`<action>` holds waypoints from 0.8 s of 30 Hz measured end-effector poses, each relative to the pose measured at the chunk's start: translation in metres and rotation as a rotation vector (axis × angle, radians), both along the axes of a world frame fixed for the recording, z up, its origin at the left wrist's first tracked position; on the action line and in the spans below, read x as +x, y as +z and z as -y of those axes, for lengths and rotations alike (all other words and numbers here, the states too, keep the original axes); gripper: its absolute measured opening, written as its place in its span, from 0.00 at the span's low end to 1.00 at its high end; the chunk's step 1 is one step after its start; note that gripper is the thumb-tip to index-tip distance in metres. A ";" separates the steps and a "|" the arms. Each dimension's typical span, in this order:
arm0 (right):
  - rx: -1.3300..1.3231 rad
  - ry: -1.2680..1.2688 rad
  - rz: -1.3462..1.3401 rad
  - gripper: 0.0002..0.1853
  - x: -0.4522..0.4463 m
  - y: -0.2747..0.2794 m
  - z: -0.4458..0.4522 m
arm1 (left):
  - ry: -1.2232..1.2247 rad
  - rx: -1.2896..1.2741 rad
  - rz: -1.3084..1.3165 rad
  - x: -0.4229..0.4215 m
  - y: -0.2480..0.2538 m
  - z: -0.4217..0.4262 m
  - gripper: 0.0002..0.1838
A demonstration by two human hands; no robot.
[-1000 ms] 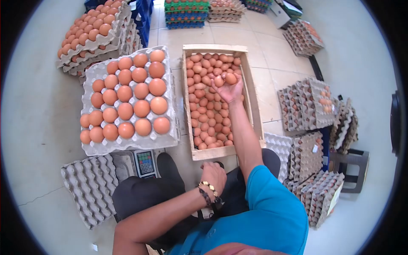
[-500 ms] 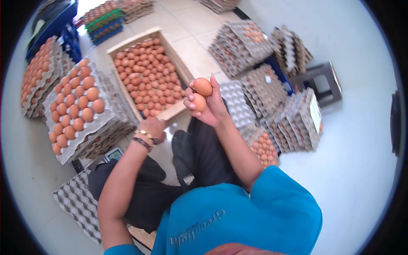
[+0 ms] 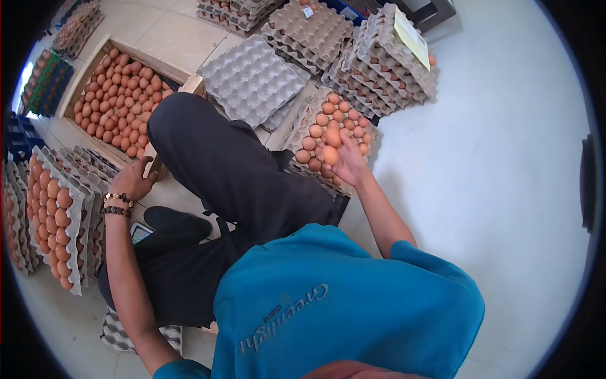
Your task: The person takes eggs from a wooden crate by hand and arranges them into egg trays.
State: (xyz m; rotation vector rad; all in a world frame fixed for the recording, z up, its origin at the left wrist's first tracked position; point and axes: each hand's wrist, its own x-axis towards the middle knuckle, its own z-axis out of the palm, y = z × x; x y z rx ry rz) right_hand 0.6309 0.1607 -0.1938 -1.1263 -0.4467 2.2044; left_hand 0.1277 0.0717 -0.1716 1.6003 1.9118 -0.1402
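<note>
My right hand holds two brown eggs over a partly filled egg tray beside my knee. Whether the held eggs touch the tray is unclear. My left hand rests at the near edge of a wooden crate filled with loose brown eggs. Its fingers wrap over the wood at the crate's corner.
An empty grey tray stack lies beyond my leg. Taller stacks of trays stand behind it. Filled trays rise at the left, near a scale display. Another empty tray lies at lower left.
My view has turned to the right. My right hand has carried the two eggs from the crate over to the tray at the right. My left hand has come to the crate's near edge.
</note>
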 end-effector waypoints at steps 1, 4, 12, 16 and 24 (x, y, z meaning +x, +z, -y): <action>-0.020 -0.058 0.112 0.25 0.012 -0.009 0.004 | -0.001 -0.023 -0.007 0.002 0.001 -0.001 0.26; 0.044 -0.092 0.278 0.25 0.049 -0.041 0.018 | 0.031 -0.039 0.038 0.005 0.000 -0.002 0.27; 0.127 -0.270 0.861 0.21 0.098 -0.067 0.062 | 0.021 -0.070 0.045 -0.004 -0.017 -0.002 0.27; 0.234 -0.158 1.114 0.26 0.102 -0.074 0.099 | 0.018 -0.058 0.005 -0.004 -0.021 0.002 0.26; 0.588 0.104 1.714 0.28 0.120 -0.128 0.112 | 0.007 -0.047 -0.009 0.001 -0.012 0.002 0.26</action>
